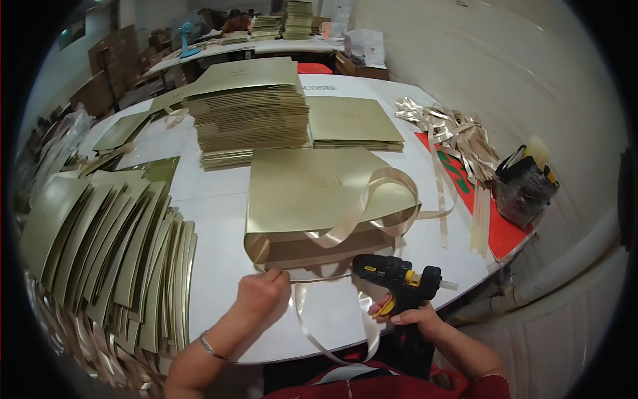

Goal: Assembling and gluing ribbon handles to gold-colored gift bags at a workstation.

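While the gold bag (299,189) lies flat on the near middle of the white table (222,259), its mouth gaping toward the worker, the left hand (262,292) sits at the near left of that mouth, thumb and fingertips together, clamped on the near lip; cannot tell whether ribbon is caught under them too. Right hand (415,318) is wrapped round the handle of a black glue gun (392,271), a finger at the yellow trigger; cannot tell if it is squeezed. Nozzle points left, just beside the lip. Progress, as judged: this piece looks part done. One ribbon loop (342,229) lies over the upper panel, seemingly fixed; a second ribbon (300,319) droops off the near edge, its attachment probably unfinished. No glue bead visible at this range. To the left, a leaning row of bags (126,239) has ribbons hanging (100,339) at its near end, so likely finished. Left to do, probably: the tall flat stack (252,123) at far centre and the lower stack (355,120) right of it, neither showing handles. Supply at far right: a loose ribbon heap (465,136), with pale glue sticks (480,223) nearer.
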The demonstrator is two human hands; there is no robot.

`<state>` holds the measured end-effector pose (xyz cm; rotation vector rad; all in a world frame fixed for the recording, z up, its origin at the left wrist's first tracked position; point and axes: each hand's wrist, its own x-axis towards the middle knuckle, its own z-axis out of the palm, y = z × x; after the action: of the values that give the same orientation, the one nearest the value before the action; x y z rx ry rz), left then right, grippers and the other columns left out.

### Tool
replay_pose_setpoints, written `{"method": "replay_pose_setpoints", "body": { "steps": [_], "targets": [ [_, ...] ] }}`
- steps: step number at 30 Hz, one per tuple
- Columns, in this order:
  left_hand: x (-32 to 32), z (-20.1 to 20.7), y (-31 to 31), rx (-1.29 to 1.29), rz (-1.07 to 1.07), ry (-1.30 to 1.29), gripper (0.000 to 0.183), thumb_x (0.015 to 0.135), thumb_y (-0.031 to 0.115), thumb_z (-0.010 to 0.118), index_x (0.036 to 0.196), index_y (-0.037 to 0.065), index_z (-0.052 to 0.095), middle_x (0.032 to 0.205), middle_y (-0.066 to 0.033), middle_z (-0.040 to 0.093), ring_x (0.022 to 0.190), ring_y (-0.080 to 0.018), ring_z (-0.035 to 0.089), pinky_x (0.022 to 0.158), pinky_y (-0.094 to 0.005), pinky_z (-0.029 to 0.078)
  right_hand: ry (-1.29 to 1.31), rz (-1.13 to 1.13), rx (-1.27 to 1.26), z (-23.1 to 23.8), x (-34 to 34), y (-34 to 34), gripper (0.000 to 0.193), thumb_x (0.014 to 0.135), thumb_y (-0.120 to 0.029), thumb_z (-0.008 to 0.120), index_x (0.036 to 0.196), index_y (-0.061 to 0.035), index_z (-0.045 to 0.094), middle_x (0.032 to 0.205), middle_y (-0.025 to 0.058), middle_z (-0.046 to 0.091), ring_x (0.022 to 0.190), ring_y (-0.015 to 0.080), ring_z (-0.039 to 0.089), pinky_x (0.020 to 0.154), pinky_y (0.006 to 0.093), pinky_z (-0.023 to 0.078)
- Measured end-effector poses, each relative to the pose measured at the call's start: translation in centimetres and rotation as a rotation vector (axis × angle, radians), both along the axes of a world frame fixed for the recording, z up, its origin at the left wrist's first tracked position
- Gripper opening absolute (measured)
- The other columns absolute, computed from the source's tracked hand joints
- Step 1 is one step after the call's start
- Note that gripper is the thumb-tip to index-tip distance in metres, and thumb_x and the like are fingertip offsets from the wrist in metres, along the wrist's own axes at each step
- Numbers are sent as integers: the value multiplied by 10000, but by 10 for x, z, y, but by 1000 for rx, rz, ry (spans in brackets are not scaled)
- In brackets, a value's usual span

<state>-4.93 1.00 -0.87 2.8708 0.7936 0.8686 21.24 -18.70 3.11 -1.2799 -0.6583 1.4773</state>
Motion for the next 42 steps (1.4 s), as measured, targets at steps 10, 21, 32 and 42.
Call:
{"method": "replay_pose_setpoints", "body": {
  "steps": [10,21,32,42],
  "targets": [
    [-1,-11,-5,-125,8,-82,53,733,60,639,762,75,597,748,-45,581,565,-232,609,474,-329,486,87,190,-93,-9,-39,31,290,707,18,592,995,22,559,932,162,638,867,226,628,770,333,511],
    [1,-13,-5,-123,-1,-134,88,744,93,664,785,75,588,731,-49,547,556,-238,595,469,-337,481,66,188,-83,4,-35,44,364,617,-85,599,951,51,548,863,191,630,875,308,617,818,396,490],
    [0,-20,-11,-85,14,-144,102,742,113,665,761,86,568,706,-47,527,531,-225,583,447,-328,470,186,115,68,6,-46,59,433,686,-63,603,1090,63,507,1076,244,604,980,343,615,873,432,505],
    [0,-16,-14,-87,-35,-131,152,751,140,662,719,74,529,691,-56,501,539,-225,576,447,-330,466,141,147,-132,-5,-60,88,305,747,-66,572,1029,41,526,912,200,636,848,292,641,787,418,533]
  ]
}}
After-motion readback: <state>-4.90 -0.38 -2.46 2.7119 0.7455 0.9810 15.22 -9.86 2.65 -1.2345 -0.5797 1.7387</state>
